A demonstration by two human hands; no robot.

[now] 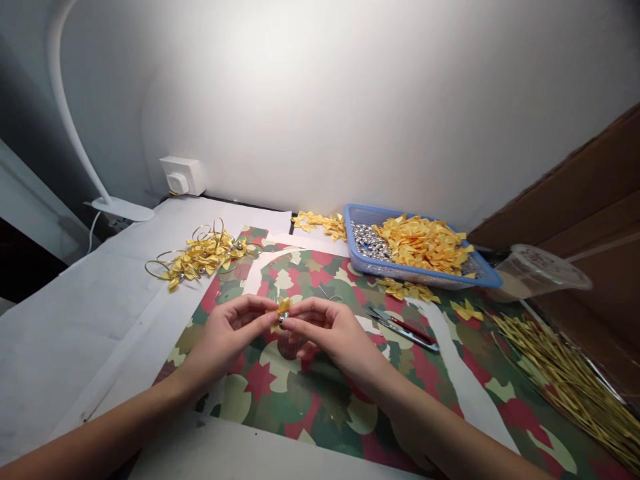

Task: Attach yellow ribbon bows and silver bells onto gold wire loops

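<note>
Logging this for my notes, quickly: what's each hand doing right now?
Left hand: closed, fingers pinching a yellow ribbon bow.
Right hand: closed, pinching the same bow.

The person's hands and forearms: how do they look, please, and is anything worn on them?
The left hand and the right hand are bare, with slim fingers and no gloves. The left forearm and the right forearm show no sleeves. No ring, watch, bracelet, cable or marking can be seen on them.
</note>
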